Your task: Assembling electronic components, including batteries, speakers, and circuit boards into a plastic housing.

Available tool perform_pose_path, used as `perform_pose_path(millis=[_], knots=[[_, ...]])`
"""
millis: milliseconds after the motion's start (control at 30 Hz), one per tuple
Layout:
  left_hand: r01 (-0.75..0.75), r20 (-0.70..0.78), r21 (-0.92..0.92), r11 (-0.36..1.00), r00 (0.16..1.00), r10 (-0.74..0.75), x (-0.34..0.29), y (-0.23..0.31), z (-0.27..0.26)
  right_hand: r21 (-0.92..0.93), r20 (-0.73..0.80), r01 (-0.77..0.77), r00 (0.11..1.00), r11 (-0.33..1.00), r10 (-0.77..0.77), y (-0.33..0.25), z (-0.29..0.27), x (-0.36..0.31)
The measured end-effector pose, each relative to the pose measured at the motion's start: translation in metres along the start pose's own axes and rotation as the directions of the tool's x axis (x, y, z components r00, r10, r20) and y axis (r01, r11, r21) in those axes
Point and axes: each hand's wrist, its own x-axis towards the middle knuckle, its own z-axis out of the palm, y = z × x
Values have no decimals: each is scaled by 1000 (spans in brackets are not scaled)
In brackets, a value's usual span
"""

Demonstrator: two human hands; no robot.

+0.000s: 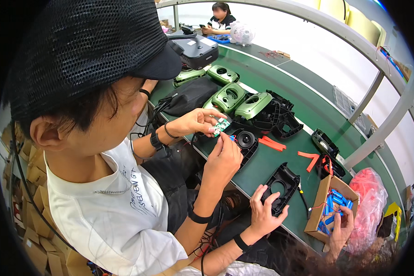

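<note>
Grip at our left hand (265, 216): fingers and thumb are spread at the near end of a black housing (286, 174); whether they clamp it, we cannot tell. Our right hand (340, 232) is in a cardboard box (316, 211), fingers among blue cells (329, 205); whether one is pinched, we cannot tell.

By size, we record first the green workbench (257, 179). To our left sits a co-worker (124, 202) in a white shirt, both hands at a green circuit board (221, 127). We find a pink plastic bag (367, 202) just right of the box, which is at the bench's near edge. The housing lies on the bench, left of the box. Orange strips (272, 143) lie beyond the housing. Smallest, we note the cells, loose in the box.
</note>
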Motion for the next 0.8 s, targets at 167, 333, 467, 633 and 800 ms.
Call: perform_pose_path(millis=[167, 333, 467, 633, 800], knots=[[-1, 3, 1, 1000, 1000, 1, -1, -1, 0, -8, 2, -39, 999, 999, 39, -3, 0, 1], [-5, 4, -8, 1000, 1000, 5, 0, -1, 0, -23, 9, -57, 998, 998, 57, -5, 2, 1], [-11, -4, -16, 1000, 1000, 11, 1, -3, -1, -17, 10, -45, 999, 999, 45, -5, 3, 1], [-21, 3, -4, 1000, 1000, 21, 2, -3, 1, -17, 21, -76, 997, 997, 76, -2, -3, 0], [-8, 2, -10, 1000, 1000, 8, 0, -2, 1, -11, 25, -14, 1000, 1000, 14, -4, 1, 2]])
